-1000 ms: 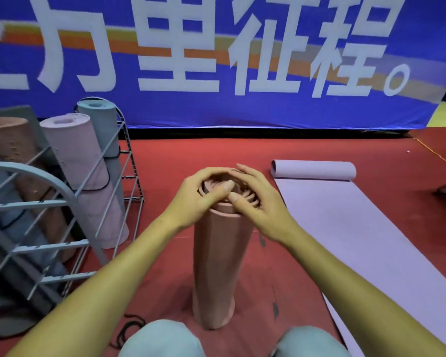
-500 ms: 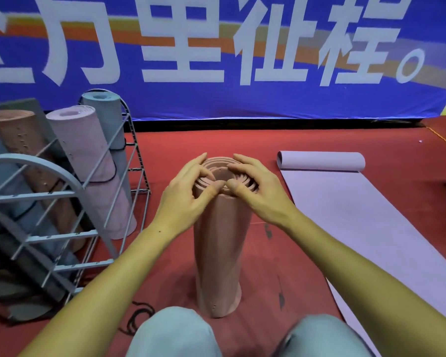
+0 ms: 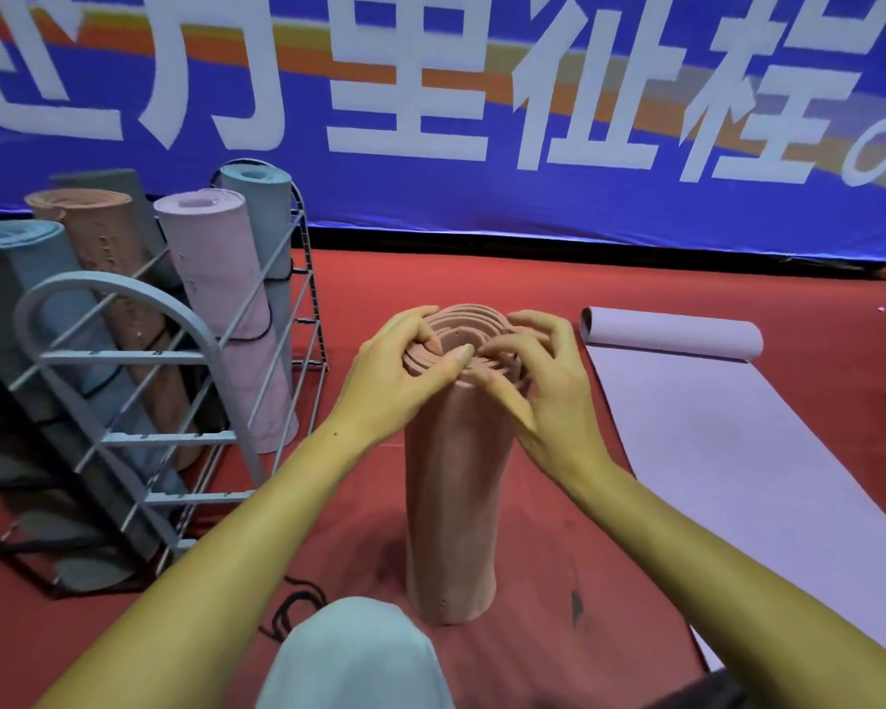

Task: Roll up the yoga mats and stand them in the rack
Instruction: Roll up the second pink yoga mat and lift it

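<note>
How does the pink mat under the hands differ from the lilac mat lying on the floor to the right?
The salmon-pink mat is fully rolled and stands upright on the red floor; the lilac mat lies flat, with only its far end curled into a short roll. The left hand and right hand work at the pink mat's top spiral; nothing touches the lilac one. Neither is in the rack yet.

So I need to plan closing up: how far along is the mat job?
Done: several rolled mats stand in the grey metal rack. In hand: both hands, left hand and right hand, work the top of the upright salmon-pink rolled mat. Left: racking it, then rolling the lilac mat.
</note>
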A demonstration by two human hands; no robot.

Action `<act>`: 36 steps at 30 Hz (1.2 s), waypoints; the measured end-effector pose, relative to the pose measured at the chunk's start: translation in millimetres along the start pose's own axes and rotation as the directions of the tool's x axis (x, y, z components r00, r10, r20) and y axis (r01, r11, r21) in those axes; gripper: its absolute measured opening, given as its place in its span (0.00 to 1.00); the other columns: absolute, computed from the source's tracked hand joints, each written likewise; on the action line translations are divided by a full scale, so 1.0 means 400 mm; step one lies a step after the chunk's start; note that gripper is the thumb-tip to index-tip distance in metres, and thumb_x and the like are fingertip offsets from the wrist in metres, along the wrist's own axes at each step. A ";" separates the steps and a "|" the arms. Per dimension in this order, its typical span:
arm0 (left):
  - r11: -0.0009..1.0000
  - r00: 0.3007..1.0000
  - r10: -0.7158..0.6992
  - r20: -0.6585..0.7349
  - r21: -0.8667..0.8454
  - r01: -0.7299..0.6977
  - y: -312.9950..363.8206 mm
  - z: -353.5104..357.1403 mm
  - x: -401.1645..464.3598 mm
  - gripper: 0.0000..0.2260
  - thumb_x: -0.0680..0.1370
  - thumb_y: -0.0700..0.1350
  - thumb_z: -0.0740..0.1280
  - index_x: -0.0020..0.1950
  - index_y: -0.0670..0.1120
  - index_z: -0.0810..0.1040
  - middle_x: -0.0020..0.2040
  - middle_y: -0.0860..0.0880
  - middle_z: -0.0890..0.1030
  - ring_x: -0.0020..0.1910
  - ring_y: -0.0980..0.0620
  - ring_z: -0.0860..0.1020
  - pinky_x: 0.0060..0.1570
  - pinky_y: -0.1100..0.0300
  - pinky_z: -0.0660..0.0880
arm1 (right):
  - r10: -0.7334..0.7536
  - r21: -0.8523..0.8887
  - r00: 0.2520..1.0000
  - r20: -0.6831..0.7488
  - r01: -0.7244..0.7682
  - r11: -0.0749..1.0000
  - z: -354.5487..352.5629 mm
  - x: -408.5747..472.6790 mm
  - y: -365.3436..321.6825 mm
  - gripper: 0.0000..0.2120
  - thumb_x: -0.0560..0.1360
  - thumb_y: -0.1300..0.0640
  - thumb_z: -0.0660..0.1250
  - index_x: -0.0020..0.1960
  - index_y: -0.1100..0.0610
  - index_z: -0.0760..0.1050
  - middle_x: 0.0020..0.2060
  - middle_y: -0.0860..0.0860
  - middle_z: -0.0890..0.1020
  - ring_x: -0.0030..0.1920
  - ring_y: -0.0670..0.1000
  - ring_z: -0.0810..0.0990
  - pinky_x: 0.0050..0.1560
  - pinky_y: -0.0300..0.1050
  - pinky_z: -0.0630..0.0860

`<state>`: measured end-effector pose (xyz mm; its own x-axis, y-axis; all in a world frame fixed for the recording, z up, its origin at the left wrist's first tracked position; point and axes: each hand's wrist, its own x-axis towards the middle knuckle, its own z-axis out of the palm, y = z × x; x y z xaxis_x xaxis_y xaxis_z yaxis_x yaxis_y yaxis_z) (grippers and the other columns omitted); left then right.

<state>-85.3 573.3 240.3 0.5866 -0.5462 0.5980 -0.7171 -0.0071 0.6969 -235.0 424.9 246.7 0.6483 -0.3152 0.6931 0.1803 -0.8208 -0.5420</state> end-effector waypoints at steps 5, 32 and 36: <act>0.997 1.000 -0.023 -0.019 -0.079 0.022 -0.017 -0.009 -0.018 0.15 0.77 0.60 0.71 0.47 0.49 0.77 0.70 0.52 0.79 0.73 0.59 0.72 0.72 0.50 0.70 | -0.051 0.017 0.982 0.180 0.049 0.999 0.033 0.000 0.020 0.32 0.69 0.42 0.83 0.67 0.53 0.78 0.74 0.53 0.67 0.78 0.48 0.66 0.76 0.48 0.69; 0.317 0.325 -0.922 -0.213 0.072 0.946 -0.782 -0.122 -0.876 0.08 0.78 0.50 0.77 0.45 0.49 0.80 0.40 0.48 0.84 0.50 0.39 0.84 0.46 0.54 0.74 | -0.275 -0.018 0.860 0.429 0.313 0.950 0.474 0.042 -0.289 0.31 0.63 0.33 0.79 0.58 0.50 0.78 0.72 0.45 0.72 0.70 0.54 0.75 0.44 0.57 0.81; 0.042 0.062 -0.963 -0.262 0.080 0.996 -0.894 -0.110 -0.891 0.23 0.75 0.55 0.79 0.58 0.39 0.79 0.58 0.35 0.83 0.62 0.33 0.80 0.59 0.44 0.77 | -0.287 -0.025 0.843 0.455 0.334 0.942 0.529 0.042 -0.306 0.30 0.64 0.32 0.78 0.58 0.49 0.78 0.72 0.44 0.73 0.69 0.53 0.74 0.42 0.56 0.81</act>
<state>-21.3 807.3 -204.6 0.8256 0.1920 -0.5306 0.5236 -0.6114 0.5933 -89.7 620.7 224.2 0.8315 0.1864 0.5233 0.3681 -0.8904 -0.2678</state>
